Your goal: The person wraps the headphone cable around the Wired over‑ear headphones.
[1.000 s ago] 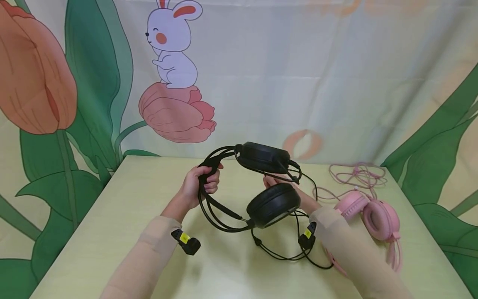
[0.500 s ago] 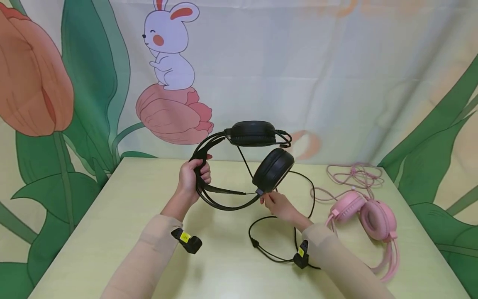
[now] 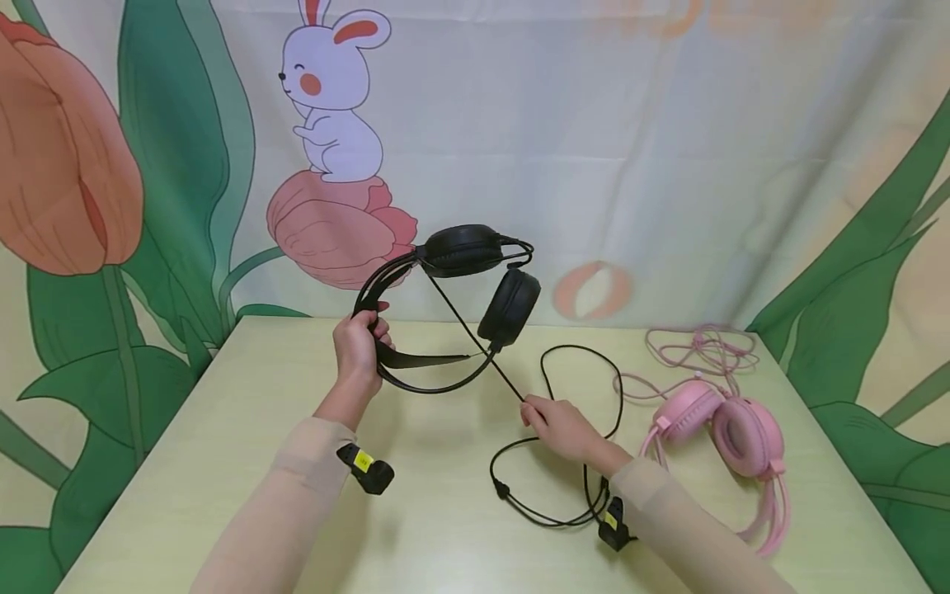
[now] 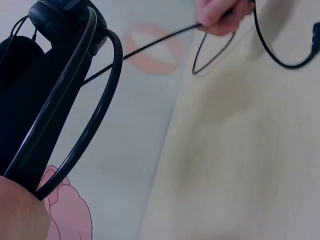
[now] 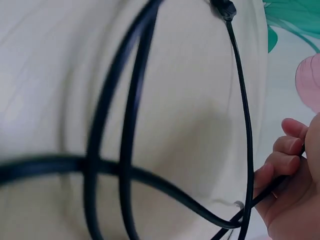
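Black over-ear headphones [image 3: 508, 307] are held up above the table, tilted with the ear cups toward the right. My left hand [image 3: 358, 345] grips them round the headband, which shows large in the left wrist view. A black cable [image 3: 463, 323] runs taut from the upper ear cup down to my right hand [image 3: 562, 425], whose curled fingers hold it. In the right wrist view the cable passes through the fingers [image 5: 287, 145]. The rest of the cable lies in loose loops beneath and beside the right hand, with a small splitter [image 3: 502, 490] on it.
Pink headphones [image 3: 750, 437] lie on the table [image 3: 245, 445] at the right, close to my right forearm. Their pink cord [image 3: 705, 351] lies tangled behind them. A printed curtain [image 3: 519, 148] hangs at the table's back edge.
The black headphones have risen and moved left in my left hand. My right hand has come from behind the ear cups, down and clear of them, and the cable between is now stretched straight.
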Motion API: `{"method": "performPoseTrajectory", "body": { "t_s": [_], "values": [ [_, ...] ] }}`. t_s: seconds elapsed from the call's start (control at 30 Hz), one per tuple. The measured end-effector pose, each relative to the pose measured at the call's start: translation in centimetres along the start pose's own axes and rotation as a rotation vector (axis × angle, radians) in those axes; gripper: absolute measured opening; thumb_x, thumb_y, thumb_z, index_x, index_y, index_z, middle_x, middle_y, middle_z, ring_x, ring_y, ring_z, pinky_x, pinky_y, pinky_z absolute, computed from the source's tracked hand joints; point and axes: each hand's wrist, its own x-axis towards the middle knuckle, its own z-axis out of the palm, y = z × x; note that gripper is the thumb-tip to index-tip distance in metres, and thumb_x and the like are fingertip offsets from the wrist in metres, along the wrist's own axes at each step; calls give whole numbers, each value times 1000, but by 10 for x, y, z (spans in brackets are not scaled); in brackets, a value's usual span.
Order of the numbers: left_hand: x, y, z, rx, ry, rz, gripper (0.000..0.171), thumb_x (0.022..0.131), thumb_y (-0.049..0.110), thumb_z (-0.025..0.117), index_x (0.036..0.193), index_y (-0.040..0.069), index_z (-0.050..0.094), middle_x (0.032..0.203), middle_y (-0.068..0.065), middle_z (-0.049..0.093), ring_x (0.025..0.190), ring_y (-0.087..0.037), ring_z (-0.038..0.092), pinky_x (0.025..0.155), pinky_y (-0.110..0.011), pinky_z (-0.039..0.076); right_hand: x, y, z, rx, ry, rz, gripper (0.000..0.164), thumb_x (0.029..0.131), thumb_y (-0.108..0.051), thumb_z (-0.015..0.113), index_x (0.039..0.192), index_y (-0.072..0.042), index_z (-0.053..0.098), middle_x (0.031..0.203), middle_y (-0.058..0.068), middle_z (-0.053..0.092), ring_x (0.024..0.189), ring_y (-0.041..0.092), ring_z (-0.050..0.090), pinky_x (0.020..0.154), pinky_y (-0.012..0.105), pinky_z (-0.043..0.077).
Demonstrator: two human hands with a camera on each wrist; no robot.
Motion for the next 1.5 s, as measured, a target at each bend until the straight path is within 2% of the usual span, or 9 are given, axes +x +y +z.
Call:
{"method": "performPoseTrajectory", "body": {
  "t_s": [0.3, 0.53, 0.67, 0.8, 0.93, 1.17, 1.33, 1.43, 1.5],
  "values": [
    [8, -2, -13, 212, 209, 134, 17, 86, 7, 39, 83, 8, 56, 60, 2, 40, 46, -7, 36, 48, -19, 32, -14, -16, -16, -118, 3, -130, 24, 98, -25, 41, 74, -21, 43, 58, -13, 36, 48, 0, 30, 47, 17, 27],
    [7, -2, -18, 482, 324, 213, 21, 88, 14, 41, 92, 8, 61, 74, 2, 49, 65, -12, 45, 67, -26, 33, -22, -34, -33, -116, 11, -277, 17, 95, -24, 47, 78, -23, 47, 58, -15, 35, 48, -3, 31, 46, 15, 26],
    [7, -3, -19, 542, 353, 245, 24, 88, 15, 41, 97, 5, 62, 84, -3, 53, 78, -17, 44, 71, -27, 32, -23, -44, -48, -72, -26, -376, 12, 95, -21, 47, 84, -20, 51, 61, -15, 39, 50, -4, 33, 47, 14, 27],
    [5, -5, -19, 571, 358, 265, 26, 89, 14, 43, 105, 5, 61, 90, -9, 56, 80, -19, 45, 70, -28, 34, -24, -50, -66, -73, -126, -406, 7, 95, -20, 46, 94, -20, 54, 61, -15, 42, 49, -4, 33, 47, 14, 28],
    [2, -8, -17, 596, 344, 317, 31, 88, 12, 43, 114, 15, 58, 80, -4, 52, 72, -19, 45, 64, -29, 35, -26, -56, -84, -107, -216, -435, 6, 94, -18, 48, 96, -21, 52, 57, -14, 38, 47, -4, 32, 46, 15, 27],
    [0, -8, -15, 646, 368, 392, 36, 86, 11, 41, 114, 24, 59, 71, -4, 51, 65, -21, 44, 60, -29, 32, -28, -67, -112, -176, -291, -463, 7, 91, -15, 51, 85, -18, 51, 54, -14, 33, 47, -4, 27, 45, 15, 23],
    [1, -6, -16, 682, 379, 475, 38, 88, 10, 41, 116, 25, 62, 95, -5, 66, 80, -21, 56, 69, -31, 38, -29, -72, -132, -192, -286, -463, 7, 90, -13, 53, 85, -17, 51, 54, -14, 34, 47, -5, 29, 46, 15, 25],
    [1, -6, -16, 707, 367, 545, 40, 88, 9, 42, 118, 25, 63, 113, -1, 65, 96, -20, 59, 74, -34, 40, -28, -77, -144, -224, -319, -423, 8, 89, -13, 53, 94, -19, 54, 53, -15, 33, 46, -3, 30, 46, 16, 26],
    [0, -6, -15, 722, 362, 570, 41, 88, 9, 43, 120, 26, 62, 116, -1, 64, 98, -22, 59, 73, -34, 40, -28, -81, -150, -252, -361, -393, 14, 90, -13, 52, 102, -21, 53, 52, -15, 31, 45, -2, 29, 46, 17, 26]
  ]
}}
